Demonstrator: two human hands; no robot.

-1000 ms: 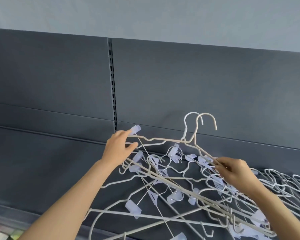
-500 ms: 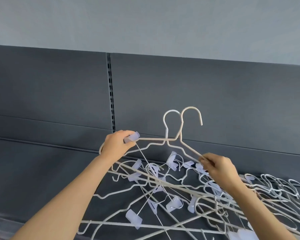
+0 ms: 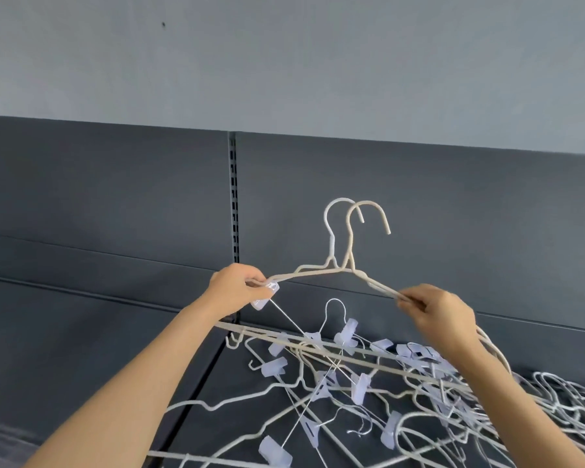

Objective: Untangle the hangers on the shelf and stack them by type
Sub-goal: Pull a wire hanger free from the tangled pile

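Two hangers, one white and one cream, are held together above the shelf with their hooks upright. My left hand grips their left shoulder ends, along with a clear clip. My right hand pinches their right arms. Below lies a tangled pile of white hangers with clear clips on the dark shelf. A thin wire runs from the clip in my left hand down into the pile.
A dark grey back panel with a slotted upright stands behind the shelf. More white hanger hooks are bunched at the right. A pale wall rises above the panel.
Both hands have lifted the two hangers higher off the pile and brought them level. My left hand now closes over the clip at the left end.
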